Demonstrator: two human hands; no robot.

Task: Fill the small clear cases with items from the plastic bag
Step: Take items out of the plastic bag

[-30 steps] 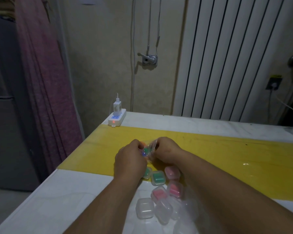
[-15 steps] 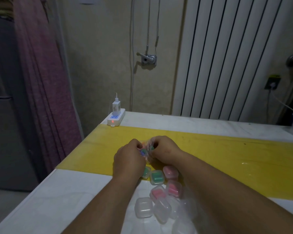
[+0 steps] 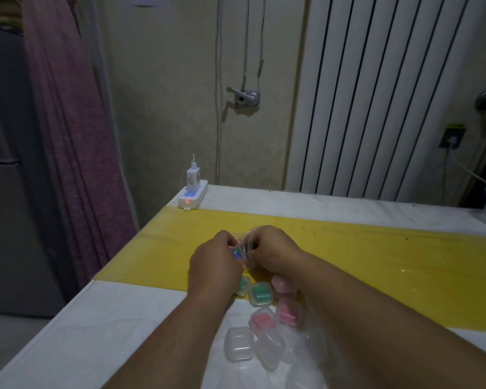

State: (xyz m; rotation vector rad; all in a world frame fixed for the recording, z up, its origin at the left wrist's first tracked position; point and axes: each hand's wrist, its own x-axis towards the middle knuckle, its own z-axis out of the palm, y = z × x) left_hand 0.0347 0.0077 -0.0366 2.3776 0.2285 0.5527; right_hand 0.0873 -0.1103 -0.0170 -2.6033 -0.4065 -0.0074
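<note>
1. Head view: fingers of both hands curl inward and meet over the yellow strip (image 3: 376, 265) of the worktop (image 3: 68, 341). They pinch a crumpled plastic bag (image 3: 246, 242) between them.
2. Left hand (image 3: 215, 266) grips the bag's left side, right hand (image 3: 274, 249) the right side. Fingertips are mostly hidden behind the knuckles, so exact finger contact is unclear.
3. Green and blue bits show through the bag film, right in the gap between the hands.
4. Below the hands, at the yellow strip's near edge: a green-filled case (image 3: 261, 294), another green one (image 3: 243, 284) partly hidden under the left hand, and a pale pink case (image 3: 281, 284) just under the right wrist.
5. Nearer the camera, on the white worktop: two pink-filled cases (image 3: 261, 321) side by side, touching.
6. Nearer still: a cluster of empty clear cases (image 3: 239, 343), lids shut, packed against each other, partly hidden by the right forearm.
7. Far left worktop corner: white power strip (image 3: 192, 197) with a charger (image 3: 192, 175) plugged in and a red light on.
8. Behind: a white ribbed radiator (image 3: 376, 94) on the wall, and a purple curtain (image 3: 65, 122) at left.
</note>
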